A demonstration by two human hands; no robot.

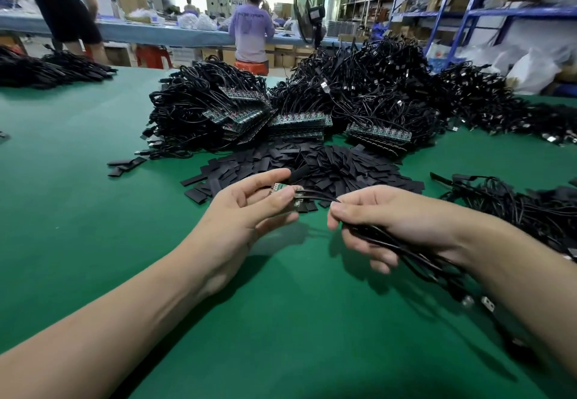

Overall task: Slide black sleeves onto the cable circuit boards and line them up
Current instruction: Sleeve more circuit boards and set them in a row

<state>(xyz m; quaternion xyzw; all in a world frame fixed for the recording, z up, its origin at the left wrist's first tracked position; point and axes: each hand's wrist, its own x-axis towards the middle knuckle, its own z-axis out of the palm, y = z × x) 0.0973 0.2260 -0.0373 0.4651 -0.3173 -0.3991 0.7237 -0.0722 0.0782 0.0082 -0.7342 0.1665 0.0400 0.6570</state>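
Observation:
My left hand point(249, 208) pinches a small green circuit board point(282, 191) above the green table, fingers partly hiding it. Thin black cables point(315, 194) run from the board to my right hand point(384, 223), which grips a bunch of black cables point(406, 252) trailing to the right with metal plugs at their ends. Just beyond my hands lies a loose heap of flat black sleeves point(312, 164). Behind it, rows of bare circuit boards point(299, 120) lie stacked side by side against big cable piles point(359, 86).
The green table point(125, 211) stretches around my hands. A pile of cables point(530, 208) lies at the right, another point(46, 67) at the far left. A few stray sleeves point(125, 164) lie left of the heap. People stand at a far bench by a fan point(307, 17); blue shelves point(468, 8) stand at the right.

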